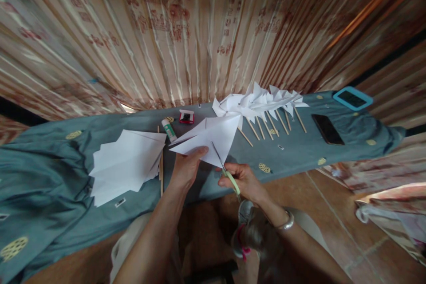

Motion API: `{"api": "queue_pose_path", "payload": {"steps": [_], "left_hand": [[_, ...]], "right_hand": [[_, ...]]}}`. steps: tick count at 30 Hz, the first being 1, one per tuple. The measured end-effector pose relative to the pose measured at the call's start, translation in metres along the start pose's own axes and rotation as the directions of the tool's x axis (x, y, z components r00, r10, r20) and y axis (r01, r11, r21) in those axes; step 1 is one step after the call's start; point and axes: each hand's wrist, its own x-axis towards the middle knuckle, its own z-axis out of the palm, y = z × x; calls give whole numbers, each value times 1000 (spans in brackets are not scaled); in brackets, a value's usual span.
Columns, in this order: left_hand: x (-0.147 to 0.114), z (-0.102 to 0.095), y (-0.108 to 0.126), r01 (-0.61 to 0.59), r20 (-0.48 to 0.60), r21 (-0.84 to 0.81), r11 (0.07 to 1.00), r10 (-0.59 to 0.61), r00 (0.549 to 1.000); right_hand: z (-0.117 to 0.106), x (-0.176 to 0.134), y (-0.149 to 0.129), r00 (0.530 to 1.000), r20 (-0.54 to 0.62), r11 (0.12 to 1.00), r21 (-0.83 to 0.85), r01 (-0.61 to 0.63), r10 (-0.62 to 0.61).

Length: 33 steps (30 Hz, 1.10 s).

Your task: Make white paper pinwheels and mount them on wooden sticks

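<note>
My left hand grips a sheet of white paper by its near edge, thumb on top. The sheet has slits running in from its corners and is held above the cloth. In my right hand is a pair of scissors with light green handles. Their blades lie at the paper's near right corner, pointing up and left toward its middle. Left of my left hand lies a stack of white paper sheets. Behind the held sheet, several white paper pinwheels on wooden sticks overlap in a row.
On the blue-green cloth are a glue stick, a small red box, loose wooden sticks, a black phone and a blue-framed device. A patterned curtain hangs right behind the table.
</note>
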Motion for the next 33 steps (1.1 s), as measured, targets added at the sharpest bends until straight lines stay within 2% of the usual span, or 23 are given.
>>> {"api": "queue_pose_path", "payload": {"steps": [4,11,20,26,33], "left_hand": [[-1,2,1,15,-29,-6,1000,-15,999],[-4,3,0,38,-4,32,999,-38,999],[-5,3,0,55,-1,62,997,-55,998],[-5,4,0,52,-29,87,995,-50,998],[-4,3,-2,35,19,69,997,-36,999]], "right_hand": [[0,0,1,1000,-14,1000,12,-10,10],[0,0,-4,997,24,997,-12,73,-73],[2,2,-3,998,-47,999,38,-32,34],[2,2,-4,999,-26,1000,4,29,-29],[2,3,-4,998,-33,999,-6,47,-47]]}}
